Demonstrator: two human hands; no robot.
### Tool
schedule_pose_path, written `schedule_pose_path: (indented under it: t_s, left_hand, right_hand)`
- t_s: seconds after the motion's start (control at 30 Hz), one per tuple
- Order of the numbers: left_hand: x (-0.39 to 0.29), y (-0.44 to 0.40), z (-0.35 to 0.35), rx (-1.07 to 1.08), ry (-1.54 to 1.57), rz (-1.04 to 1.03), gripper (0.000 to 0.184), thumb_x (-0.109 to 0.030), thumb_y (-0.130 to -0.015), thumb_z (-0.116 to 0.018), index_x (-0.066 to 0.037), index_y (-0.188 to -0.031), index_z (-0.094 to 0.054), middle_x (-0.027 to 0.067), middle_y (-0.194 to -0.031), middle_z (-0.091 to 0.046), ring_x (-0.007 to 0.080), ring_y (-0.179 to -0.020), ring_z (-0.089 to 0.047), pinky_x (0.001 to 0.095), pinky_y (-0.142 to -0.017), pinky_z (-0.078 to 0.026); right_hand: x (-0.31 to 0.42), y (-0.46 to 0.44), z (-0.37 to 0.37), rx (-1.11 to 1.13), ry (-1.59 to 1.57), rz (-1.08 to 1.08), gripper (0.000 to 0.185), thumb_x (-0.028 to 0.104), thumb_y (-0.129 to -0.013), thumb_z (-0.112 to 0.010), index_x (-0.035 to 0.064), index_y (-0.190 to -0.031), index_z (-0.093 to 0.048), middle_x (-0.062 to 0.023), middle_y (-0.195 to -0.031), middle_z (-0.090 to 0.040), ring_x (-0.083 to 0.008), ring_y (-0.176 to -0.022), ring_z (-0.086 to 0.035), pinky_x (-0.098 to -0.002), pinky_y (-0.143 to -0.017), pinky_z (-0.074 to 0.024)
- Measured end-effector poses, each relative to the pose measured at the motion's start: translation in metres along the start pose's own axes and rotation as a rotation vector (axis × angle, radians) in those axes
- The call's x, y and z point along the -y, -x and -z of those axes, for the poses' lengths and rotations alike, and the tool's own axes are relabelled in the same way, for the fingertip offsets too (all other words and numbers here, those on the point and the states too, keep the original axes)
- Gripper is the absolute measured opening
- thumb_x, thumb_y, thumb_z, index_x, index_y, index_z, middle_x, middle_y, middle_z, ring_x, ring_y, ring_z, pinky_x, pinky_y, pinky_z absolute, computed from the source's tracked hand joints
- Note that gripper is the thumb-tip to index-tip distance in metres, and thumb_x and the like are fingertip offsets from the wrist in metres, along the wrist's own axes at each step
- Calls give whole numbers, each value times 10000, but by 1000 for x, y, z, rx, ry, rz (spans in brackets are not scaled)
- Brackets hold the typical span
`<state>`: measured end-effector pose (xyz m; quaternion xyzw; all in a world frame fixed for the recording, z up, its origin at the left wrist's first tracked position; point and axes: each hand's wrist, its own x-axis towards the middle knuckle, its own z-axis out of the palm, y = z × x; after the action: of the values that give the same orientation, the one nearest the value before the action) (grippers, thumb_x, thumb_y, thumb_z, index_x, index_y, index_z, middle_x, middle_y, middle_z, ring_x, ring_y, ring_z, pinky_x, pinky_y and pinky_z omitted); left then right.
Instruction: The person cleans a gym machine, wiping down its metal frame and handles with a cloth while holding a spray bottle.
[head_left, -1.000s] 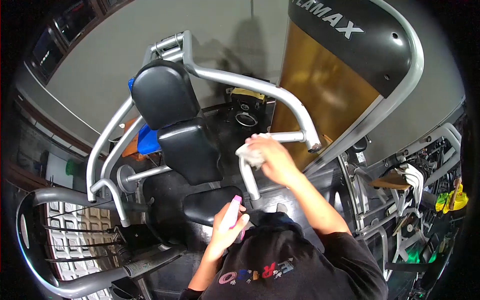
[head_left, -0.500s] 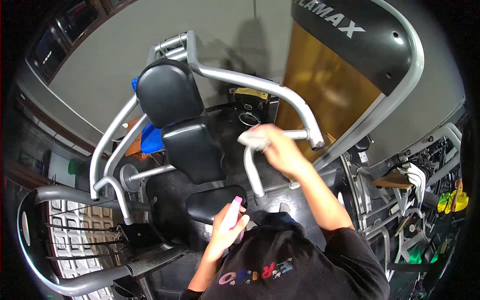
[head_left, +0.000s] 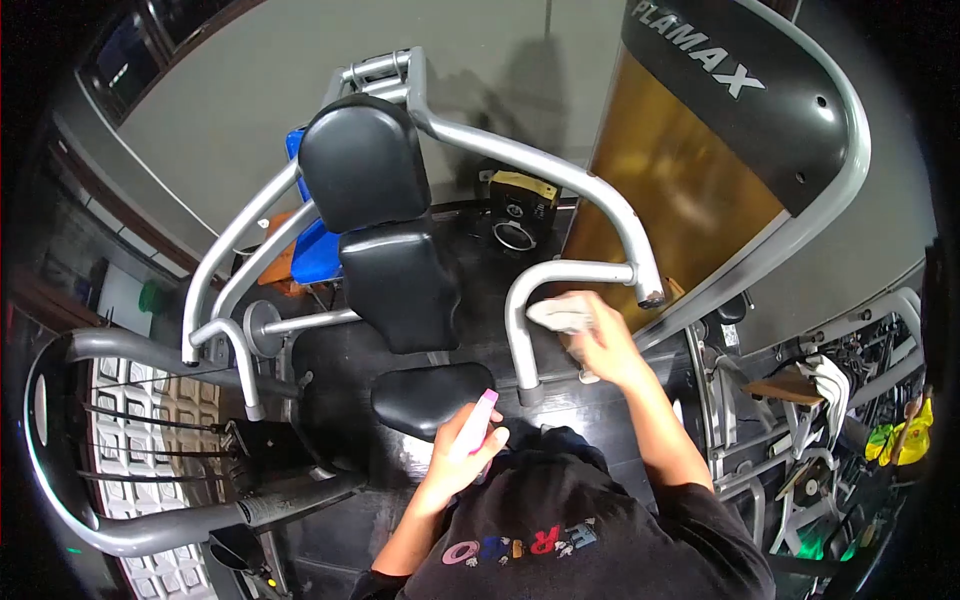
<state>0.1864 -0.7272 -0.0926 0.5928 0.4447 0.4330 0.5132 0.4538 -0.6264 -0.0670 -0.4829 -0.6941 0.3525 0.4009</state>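
My left hand (head_left: 452,468) is closed around a white bottle with a pink top (head_left: 472,428), which looks like a spray bottle, held upright in front of my body. A folded white cloth (head_left: 560,315) is gripped in my right hand (head_left: 606,345). The cloth is beside the curved silver handle (head_left: 518,325) of an exercise machine; whether they touch, I cannot tell. Left of the cloth stand the machine's black backrest (head_left: 365,165), lower back pad (head_left: 400,285) and seat (head_left: 432,398). The seat is just beyond my left hand.
A silver arm (head_left: 540,160) curves above my right hand. The machine's tall panelled tower (head_left: 690,150) rises at the right. A weight-stack frame (head_left: 150,525) stands at lower left. Near the wall sits a black speaker (head_left: 520,212). More gym equipment (head_left: 815,440) lines the right side.
My right hand has moved down and right with the cloth, from above the silver handle to beside its inner curve. The view has shifted slightly. My left hand still holds the bottle.
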Motion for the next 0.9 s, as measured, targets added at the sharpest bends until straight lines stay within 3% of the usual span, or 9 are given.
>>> schedule_pose_path:
  t_s: [0.13,0.2,0.27,0.43,0.57,0.8,0.9]
  left_hand:
    - [-3,3,-4,-28,-25,1,202,-133,-898,-733,-24,-1033,-629,8,-705,-577,68,-631,-547,251,-583,-438]
    - [-3,5,-8,-47,-21,26,197,-118,-895,-731,-22,-1034,-629,10,-708,-581,69,-634,-552,251,-587,-445]
    - [-5,4,-17,-58,-17,48,193,-102,-892,-729,-20,-1035,-629,13,-711,-585,70,-636,-556,250,-591,-451]
    - [-4,-3,-41,-183,50,68,184,-42,-869,-725,-17,-1027,-634,4,-740,-606,73,-674,-574,253,-629,-474]
    - [0,-2,-49,-229,68,155,168,-26,-861,-723,-18,-1002,-632,1,-754,-611,75,-687,-574,254,-642,-477]
    - [11,17,-58,-303,-55,118,147,-15,-857,-717,-19,-969,-622,18,-765,-621,74,-685,-569,256,-633,-471]
    - [15,25,-63,-330,41,233,166,-38,-874,-715,-19,-1008,-619,8,-782,-624,79,-704,-575,259,-654,-478]
  right_hand:
    - [-46,33,33,-232,-162,41,459,-47,-811,-439,-47,-1258,-540,-164,-1209,-662,-226,-1142,-635,-332,-1004,-467]
    - [-46,45,40,-290,-263,-38,458,-59,-821,-422,-65,-1266,-534,-167,-1219,-656,-235,-1160,-626,-324,-1041,-439]
    - [-44,52,50,-315,-224,-153,501,-70,-876,-394,-34,-1372,-453,-148,-1265,-618,-226,-1208,-582,-344,-1098,-394]
    - [-52,55,58,-282,-131,-151,511,-62,-813,-483,-113,-1321,-480,-192,-1207,-658,-259,-1157,-626,-340,-1033,-443]
    - [-42,57,65,-214,-55,-159,557,-35,-807,-505,-118,-1355,-455,-228,-1168,-669,-257,-1113,-648,-346,-996,-470]
    - [-70,68,68,-182,-111,-163,548,-79,-834,-467,-97,-1381,-441,-179,-1230,-644,-231,-1157,-610,-337,-1036,-443]
    - [-51,59,67,-171,-115,-163,449,-45,-813,-502,-88,-1259,-517,-184,-1122,-689,-225,-1051,-663,-316,-928,-496]
